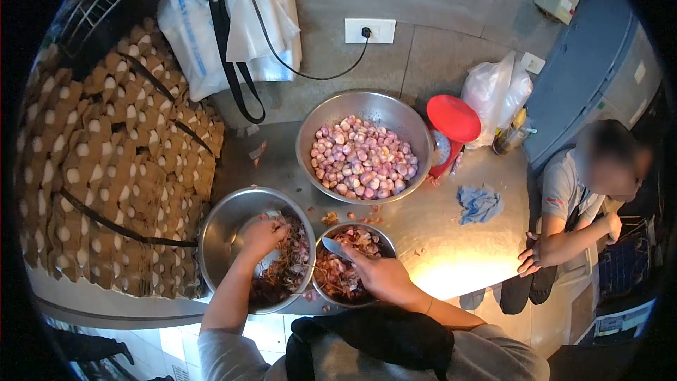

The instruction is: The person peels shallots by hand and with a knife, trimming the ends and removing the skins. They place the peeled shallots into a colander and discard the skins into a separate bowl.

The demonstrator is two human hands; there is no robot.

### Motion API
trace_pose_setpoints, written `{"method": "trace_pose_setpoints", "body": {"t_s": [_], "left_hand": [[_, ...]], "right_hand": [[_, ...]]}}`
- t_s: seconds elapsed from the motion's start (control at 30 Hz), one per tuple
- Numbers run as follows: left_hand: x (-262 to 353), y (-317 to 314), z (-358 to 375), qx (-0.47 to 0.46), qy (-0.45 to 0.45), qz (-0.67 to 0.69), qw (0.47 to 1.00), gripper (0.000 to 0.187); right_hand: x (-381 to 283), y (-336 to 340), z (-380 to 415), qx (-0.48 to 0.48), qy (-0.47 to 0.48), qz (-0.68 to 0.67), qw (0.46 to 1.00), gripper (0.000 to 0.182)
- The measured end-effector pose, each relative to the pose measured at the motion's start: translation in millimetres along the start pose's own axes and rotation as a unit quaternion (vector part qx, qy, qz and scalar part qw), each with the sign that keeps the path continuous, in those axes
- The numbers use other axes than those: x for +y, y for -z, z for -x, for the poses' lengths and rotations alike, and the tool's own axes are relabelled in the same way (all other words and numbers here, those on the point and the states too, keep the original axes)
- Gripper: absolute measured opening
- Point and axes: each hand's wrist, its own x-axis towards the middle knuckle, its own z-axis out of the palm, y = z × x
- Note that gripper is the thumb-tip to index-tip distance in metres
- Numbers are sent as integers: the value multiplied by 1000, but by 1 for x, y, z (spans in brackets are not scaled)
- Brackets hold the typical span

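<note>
My left hand (264,237) is inside the left metal bowl (224,219), over shallots and dark peelings; its fingers are drawn together, and anything between them is too small to make out. My right hand (377,275) grips a knife (336,248) with its blade pointing up and left, over the small metal bowl (389,245) of brownish skins (335,275). Behind both bowls stands a big metal colander (305,142) holding many peeled shallots (363,156).
Stacked egg trays (113,176) rise at the left. A red scale (453,118), plastic bag (493,92) and blue cloth (480,204) lie right of the colander. Another person (571,190) sits at the right. A cable hangs from the wall socket (370,31).
</note>
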Motion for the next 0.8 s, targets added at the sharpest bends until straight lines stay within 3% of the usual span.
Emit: {"method": "trace_pose_setpoints", "body": {"t_s": [0.1, 0.23, 0.5, 0.6, 0.7, 0.8], "left_hand": [[-7, -7, -5, 46, -14, -26, 999, 37], [-4, -2, -1, 20, -8, -17, 1000, 38], [5, 6, 3, 21, -28, -61, 998, 39], [0, 4, -3, -35, 15, -47, 998, 38], [-7, -4, -4, 29, 12, -2, 1000, 38], [5, 6, 2, 21, 25, 66, 997, 33]], "right_hand": [[0, 2, -2, 1, 2, 0, 1000, 46], [6, -7, -3, 95, 51, -10, 994, 48], [5, -2, -3, 113, 40, -15, 993, 51], [5, -1, -2, 120, 42, -19, 992, 51], [4, -1, -2, 119, 40, -18, 992, 50], [6, -3, -2, 119, 38, -13, 992, 50]]}}
